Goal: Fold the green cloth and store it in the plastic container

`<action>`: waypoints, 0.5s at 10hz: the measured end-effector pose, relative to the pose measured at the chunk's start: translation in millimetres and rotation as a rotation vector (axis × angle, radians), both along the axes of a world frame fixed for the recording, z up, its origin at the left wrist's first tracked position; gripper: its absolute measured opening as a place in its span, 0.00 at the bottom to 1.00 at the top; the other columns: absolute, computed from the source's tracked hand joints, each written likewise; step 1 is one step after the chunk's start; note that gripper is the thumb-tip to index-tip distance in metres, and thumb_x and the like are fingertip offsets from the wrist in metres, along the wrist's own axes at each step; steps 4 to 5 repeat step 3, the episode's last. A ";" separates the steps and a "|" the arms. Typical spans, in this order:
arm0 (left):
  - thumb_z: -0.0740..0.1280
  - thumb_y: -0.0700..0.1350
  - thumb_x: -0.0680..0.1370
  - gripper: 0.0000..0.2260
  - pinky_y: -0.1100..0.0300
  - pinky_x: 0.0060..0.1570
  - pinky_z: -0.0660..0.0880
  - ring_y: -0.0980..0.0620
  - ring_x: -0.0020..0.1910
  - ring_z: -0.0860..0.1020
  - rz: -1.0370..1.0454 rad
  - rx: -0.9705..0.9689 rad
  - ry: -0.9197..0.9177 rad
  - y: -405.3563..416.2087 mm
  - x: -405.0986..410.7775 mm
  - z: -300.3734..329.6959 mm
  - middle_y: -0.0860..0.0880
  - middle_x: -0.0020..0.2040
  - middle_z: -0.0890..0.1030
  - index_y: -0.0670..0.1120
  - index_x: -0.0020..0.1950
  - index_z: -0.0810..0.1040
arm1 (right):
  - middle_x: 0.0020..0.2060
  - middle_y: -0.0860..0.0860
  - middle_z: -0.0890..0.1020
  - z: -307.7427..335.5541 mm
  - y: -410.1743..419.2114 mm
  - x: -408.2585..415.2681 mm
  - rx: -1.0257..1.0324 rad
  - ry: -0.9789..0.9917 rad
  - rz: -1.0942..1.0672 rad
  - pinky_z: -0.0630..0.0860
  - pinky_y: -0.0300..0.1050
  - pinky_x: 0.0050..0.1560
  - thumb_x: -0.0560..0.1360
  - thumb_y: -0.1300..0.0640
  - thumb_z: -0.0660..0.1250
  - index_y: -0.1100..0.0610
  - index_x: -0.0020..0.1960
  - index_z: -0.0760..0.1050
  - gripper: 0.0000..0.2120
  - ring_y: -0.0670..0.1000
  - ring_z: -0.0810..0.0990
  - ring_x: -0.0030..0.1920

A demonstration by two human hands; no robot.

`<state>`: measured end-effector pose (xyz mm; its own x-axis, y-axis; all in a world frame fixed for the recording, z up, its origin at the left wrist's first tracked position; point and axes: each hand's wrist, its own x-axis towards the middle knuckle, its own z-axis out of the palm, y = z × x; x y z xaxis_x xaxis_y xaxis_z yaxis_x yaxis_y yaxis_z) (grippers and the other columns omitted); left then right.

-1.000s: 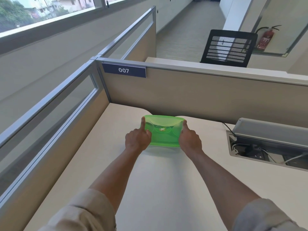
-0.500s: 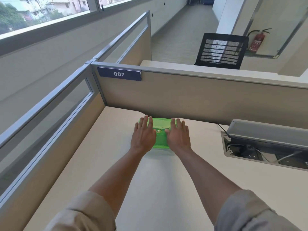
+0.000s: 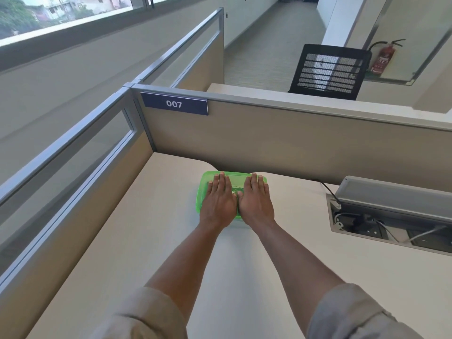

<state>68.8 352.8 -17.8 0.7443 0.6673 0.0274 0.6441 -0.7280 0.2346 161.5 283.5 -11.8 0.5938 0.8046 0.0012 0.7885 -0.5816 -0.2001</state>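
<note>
1. Pressing flat on top of a green plastic container [image 3: 204, 189], the left hand [image 3: 218, 201] and the right hand [image 3: 256, 201] lie palm down, side by side, thumbs touching or nearly so at the middle of the lid.
2. Each hand has its fingers straight and held close together, not curled round anything; the left fingertips [image 3: 221, 177] and the right fingertips [image 3: 255, 177] reach almost to the far edge of the lid.
3. The container sits on the pale desk [image 3: 156, 216], with a strip of green showing beyond the fingertips, a wider band to the left of the left hand, and a narrow sliver between the two hands.
4. The green cloth cannot be made out: the hands cover most of the lid, and what is inside cannot be told.
5. Just beyond the fingertips stands the beige partition [image 3: 281, 143], and up to the left of them a dark blue plate reading 007 [image 3: 174, 104] is fixed to it.
6. Off to the right of the right hand, well apart from it, an open cable box [image 3: 391, 216] is let into the desk, with wires inside.
7. Far past the fingers, over the partition, a black mesh chair back [image 3: 329, 72] and a red fire extinguisher [image 3: 382, 57] can be seen.
8. Both forearms are bare, with light sleeves [image 3: 146, 314] rolled up near the elbows.
</note>
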 end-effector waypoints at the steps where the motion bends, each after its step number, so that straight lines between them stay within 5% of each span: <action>1: 0.46 0.51 0.85 0.27 0.49 0.78 0.46 0.43 0.80 0.47 0.008 0.021 0.010 -2.1 0.2 6.0 0.39 0.81 0.49 0.36 0.80 0.48 | 0.78 0.61 0.51 6.1 -1.2 -1.2 0.004 0.007 0.000 0.46 0.53 0.78 0.83 0.51 0.49 0.65 0.78 0.50 0.28 0.59 0.47 0.78; 5: 0.50 0.51 0.84 0.28 0.51 0.78 0.48 0.44 0.80 0.46 0.023 0.067 -0.053 -7.7 -2.8 36.6 0.40 0.81 0.47 0.37 0.80 0.48 | 0.78 0.61 0.50 33.2 -9.7 -9.0 0.071 -0.031 -0.004 0.48 0.54 0.78 0.83 0.51 0.49 0.64 0.78 0.49 0.28 0.59 0.48 0.78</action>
